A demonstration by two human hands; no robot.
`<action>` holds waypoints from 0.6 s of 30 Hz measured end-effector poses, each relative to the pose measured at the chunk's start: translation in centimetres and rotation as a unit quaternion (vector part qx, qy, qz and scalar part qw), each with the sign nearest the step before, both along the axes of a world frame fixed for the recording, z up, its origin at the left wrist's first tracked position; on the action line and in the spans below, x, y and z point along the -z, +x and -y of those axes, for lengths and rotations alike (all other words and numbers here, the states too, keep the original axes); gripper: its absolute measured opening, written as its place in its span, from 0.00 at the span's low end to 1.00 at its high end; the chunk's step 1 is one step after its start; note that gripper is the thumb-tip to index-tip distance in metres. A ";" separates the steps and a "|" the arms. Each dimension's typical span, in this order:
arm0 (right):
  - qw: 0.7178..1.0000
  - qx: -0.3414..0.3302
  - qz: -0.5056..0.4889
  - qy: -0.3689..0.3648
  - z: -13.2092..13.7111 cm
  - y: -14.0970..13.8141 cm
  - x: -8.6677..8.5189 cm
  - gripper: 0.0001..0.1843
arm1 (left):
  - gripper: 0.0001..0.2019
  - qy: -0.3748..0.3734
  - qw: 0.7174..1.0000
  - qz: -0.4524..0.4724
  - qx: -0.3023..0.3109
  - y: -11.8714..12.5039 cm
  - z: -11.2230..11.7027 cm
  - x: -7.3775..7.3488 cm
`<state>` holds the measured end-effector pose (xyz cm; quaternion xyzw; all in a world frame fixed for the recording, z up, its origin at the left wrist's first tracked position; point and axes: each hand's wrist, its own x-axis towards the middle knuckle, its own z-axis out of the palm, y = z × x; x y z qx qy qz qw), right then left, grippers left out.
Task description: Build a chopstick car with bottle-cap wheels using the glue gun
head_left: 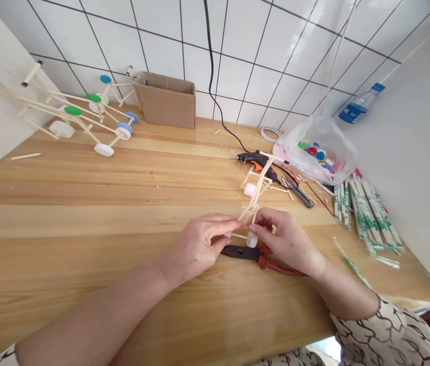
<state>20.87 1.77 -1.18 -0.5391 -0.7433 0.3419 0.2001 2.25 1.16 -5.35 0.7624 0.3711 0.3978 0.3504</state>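
Between my hands stands a small wooden-stick model car (259,187) with white bottle-cap wheels. My left hand (207,239) pinches its near left corner, thumb and fingers around the stick and a cap wheel that is mostly covered. On the other side my right hand (281,235) grips a stick just above the near right cap wheel (252,239). Red-handled pliers (243,252) lie on the table under the model's near end, partly behind my right hand. A black glue gun (258,161) with an orange trigger rests just past the model's far end.
Similar stick cars (81,114) with cap wheels stand at the left, beside a cardboard box (169,99). On the right are a plastic bag (314,147) of bottle caps, wrapped chopsticks (371,211), a utility knife (302,195), a tape roll (270,133) and a water bottle (360,107). A black cord (211,71) hangs down the wall.
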 end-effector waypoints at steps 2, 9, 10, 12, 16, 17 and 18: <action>1.000 0.001 -0.005 -0.003 0.0 0.0 0.1 0.06 | 0.18 -0.006 1.000 -0.006 0.002 0.0 0.0 0.0; 1.000 0.001 -0.015 0.016 0.0 0.2 0.4 0.06 | 0.17 0.009 1.000 -0.016 -0.004 0.1 0.0 0.2; 1.000 0.002 -0.018 0.017 0.1 0.2 0.5 0.05 | 0.17 0.013 1.000 -0.017 -0.002 0.1 0.0 0.3; 1.000 0.004 -0.024 0.016 0.1 0.2 0.6 0.05 | 0.17 0.016 1.000 -0.020 -0.002 0.1 0.0 0.3; 1.000 0.008 -0.025 0.013 0.1 0.2 0.8 0.05 | 0.15 0.015 0.999 -0.031 -0.008 0.0 0.0 0.3; 1.000 0.007 -0.023 0.014 0.1 0.2 0.8 0.05 | 0.15 0.014 0.999 -0.033 -0.010 0.0 0.0 0.3; 1.000 0.007 -0.022 0.015 0.1 0.2 0.8 0.05 | 0.15 0.014 0.999 -0.035 -0.010 0.0 0.0 0.3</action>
